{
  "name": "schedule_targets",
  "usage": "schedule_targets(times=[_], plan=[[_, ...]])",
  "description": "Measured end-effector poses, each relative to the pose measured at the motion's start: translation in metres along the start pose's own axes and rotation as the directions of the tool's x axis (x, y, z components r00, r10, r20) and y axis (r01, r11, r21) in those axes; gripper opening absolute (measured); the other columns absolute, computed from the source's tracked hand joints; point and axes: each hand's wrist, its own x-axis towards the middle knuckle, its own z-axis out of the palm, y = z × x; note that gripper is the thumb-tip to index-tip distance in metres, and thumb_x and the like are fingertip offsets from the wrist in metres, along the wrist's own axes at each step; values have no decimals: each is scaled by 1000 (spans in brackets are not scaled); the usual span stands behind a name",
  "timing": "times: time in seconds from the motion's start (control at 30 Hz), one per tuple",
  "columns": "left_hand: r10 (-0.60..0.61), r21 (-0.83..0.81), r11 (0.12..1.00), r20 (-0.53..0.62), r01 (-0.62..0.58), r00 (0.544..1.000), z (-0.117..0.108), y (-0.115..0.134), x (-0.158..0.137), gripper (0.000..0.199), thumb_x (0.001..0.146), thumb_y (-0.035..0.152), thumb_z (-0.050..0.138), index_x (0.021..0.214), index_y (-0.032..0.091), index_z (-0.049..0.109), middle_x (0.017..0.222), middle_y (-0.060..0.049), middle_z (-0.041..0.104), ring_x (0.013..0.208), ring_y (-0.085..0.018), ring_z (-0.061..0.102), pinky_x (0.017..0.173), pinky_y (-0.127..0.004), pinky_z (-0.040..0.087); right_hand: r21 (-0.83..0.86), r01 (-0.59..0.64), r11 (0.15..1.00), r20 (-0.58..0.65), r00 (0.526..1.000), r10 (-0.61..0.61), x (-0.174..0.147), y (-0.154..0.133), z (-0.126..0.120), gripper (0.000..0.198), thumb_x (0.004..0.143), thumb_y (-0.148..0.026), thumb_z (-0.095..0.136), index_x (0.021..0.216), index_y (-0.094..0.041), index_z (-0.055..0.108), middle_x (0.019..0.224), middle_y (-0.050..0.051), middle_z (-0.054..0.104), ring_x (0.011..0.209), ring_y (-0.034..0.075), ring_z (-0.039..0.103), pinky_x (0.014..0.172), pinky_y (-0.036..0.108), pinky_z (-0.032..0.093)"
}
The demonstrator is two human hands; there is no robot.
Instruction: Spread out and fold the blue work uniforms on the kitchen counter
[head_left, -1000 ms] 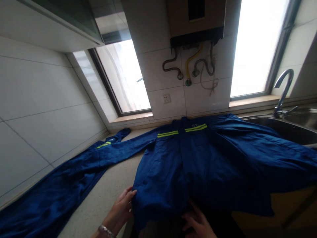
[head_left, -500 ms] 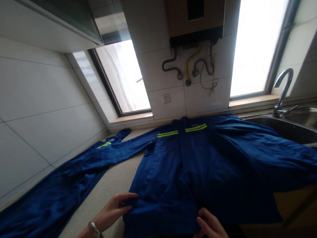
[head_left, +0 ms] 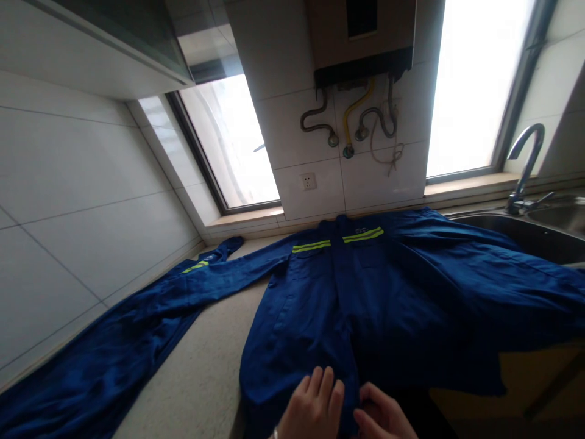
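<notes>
A dark blue jacket (head_left: 393, 305) with yellow-green chest stripes lies spread over the counter, its lower part hanging past the front edge. My left hand (head_left: 313, 402) rests on the lower front panel, back upward, fingers extended over the cloth and thumb hidden. Close beside it, my right hand (head_left: 381, 411) pinches the jacket's front edge near the hem with thumb and bent fingers. A second blue garment (head_left: 123, 341), with a similar stripe, lies along the wall at the left; neither hand touches it.
The pale counter (head_left: 196, 360) shows between the garments. At the right, the jacket's sleeve lies over part of the sink (head_left: 567, 244), beside a curved faucet (head_left: 525, 164). A water heater (head_left: 361, 36) with pipes hangs above. An upper cabinet (head_left: 91, 55) juts out at left.
My left hand has left the jacket's left lower edge and moved right, next to my right hand. The lower hem has shifted slightly, and my right hand stays near the front edge.
</notes>
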Motion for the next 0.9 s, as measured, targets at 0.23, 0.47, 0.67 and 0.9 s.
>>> schedule_targets(times=[0.23, 0.47, 0.67, 0.9], plan=[[193, -77, 981, 246, -179, 950, -25, -6, 33, 28, 86, 12, 45, 114, 9, 50, 83, -7, 63, 71, -18, 61, 56, -25, 48, -756, 344, 556, 80, 893, -443, -8, -5, -47, 16, 86, -27, 52, 96, -17, 58, 85, 7, 60, 76, 15, 59, 65, 24, 50], [66, -242, 965, 598, 101, 799, -71, -16, 48, 42, 80, 14, 50, 122, 12, 48, 93, -11, 67, 81, -21, 65, 70, -28, 52, -795, 286, -535, 554, 701, -449, -4, -9, -92, 61, 83, -21, 56, 139, -35, 38, 142, 11, 40, 121, 29, 42, 100, 47, 34], [-79, -132, 959, 723, 249, 686, -100, -27, 83, 25, 74, 14, 45, 92, 15, 63, 82, -13, 69, 76, -28, 67, 68, -40, 53, -754, 262, -602, 555, 745, -371, 18, -31, -87, 68, 85, -23, 56, 143, -41, 26, 152, 8, 21, 135, 31, 25, 109, 57, 7], [16, -144, 979, 760, 144, 650, -127, -40, 122, 25, 69, 14, 47, 83, 12, 67, 82, -18, 69, 77, -32, 67, 65, -42, 53, -796, 221, -563, 501, 763, -408, 25, -26, -86, 78, 78, -10, 55, 143, -39, 25, 153, 7, 18, 137, 31, 21, 110, 57, 4]])
